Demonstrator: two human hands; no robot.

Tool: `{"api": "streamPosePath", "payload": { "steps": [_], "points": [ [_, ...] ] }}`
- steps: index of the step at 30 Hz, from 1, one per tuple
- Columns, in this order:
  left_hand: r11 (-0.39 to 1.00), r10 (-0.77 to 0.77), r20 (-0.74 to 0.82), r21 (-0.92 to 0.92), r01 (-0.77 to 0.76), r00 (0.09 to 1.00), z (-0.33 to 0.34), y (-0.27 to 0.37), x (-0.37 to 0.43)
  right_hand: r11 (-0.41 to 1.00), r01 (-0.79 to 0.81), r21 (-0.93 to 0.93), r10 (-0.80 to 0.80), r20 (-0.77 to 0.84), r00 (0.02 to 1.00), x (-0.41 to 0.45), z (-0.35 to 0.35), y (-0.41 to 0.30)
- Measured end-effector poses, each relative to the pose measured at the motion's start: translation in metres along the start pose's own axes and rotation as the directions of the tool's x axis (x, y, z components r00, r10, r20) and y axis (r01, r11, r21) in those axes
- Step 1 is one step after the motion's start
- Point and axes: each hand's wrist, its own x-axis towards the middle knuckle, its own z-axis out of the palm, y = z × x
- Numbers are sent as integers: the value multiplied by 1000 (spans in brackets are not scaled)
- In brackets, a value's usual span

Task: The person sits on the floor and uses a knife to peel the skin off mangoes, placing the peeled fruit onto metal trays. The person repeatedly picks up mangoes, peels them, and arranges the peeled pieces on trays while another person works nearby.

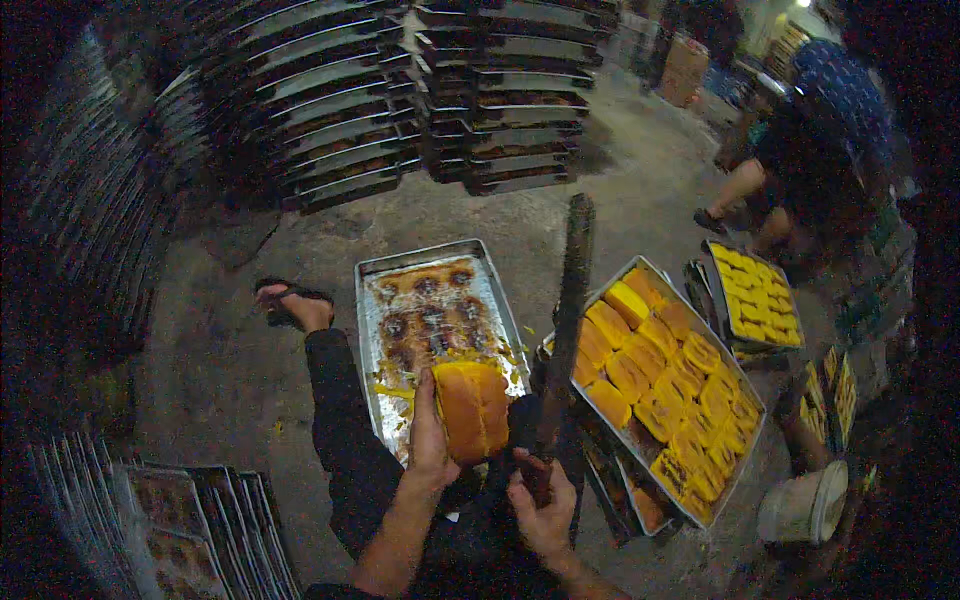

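My left hand [431,439] grips a block of joined, golden-brown bread rolls [472,416] with a yellow edge on top. The block is over the near end of a metal baking tray [424,261], which carries brown baked residue and yellow crumbs. My right hand [540,502], just right of the rolls, is closed around the brown handle of a long, dark, blurred tool [574,300], seemingly a long knife, which points away from me. To its right, a larger-looking tray [739,480] is filled with yellow-orange bread pieces [649,364], several with dark marks, on top of other trays.
Racks of trays [337,112] stand ahead. Upright trays [195,525] lean at the lower left. At the right are another stacked tray of yellow pieces [754,296], a pale bucket [802,506] and a crouching or seated person [817,135]. My sandalled foot [296,304] is left of the tray.
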Motion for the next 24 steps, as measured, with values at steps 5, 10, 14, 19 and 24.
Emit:
{"api": "streamPosePath", "payload": {
  "steps": [5, 10, 14, 19, 24],
  "points": [
    [864, 60, 108, 492, -106, 992, 27, -42, -12, 998, -33, 45, 40, -162, 986, 16, -22, 18],
    [592, 169, 242, 750, -294, 956, 52, -74, -6, 995, -22, 95, 44, -231, 972, 20, -70, 35],
    [773, -100, 110, 635, 8, 989, 65, -105, 6, 954, -64, 294, 149, -276, 950, 20, -113, 49],
    [838, -459, 130, 392, 380, 879, 72, -154, 25, 958, -222, 184, 269, -295, 917, 15, -174, 74],
    [594, -265, 254, 803, -50, 930, 85, -211, 52, 976, -178, 123, 215, -464, 859, 26, -258, 97]
  ]
}}
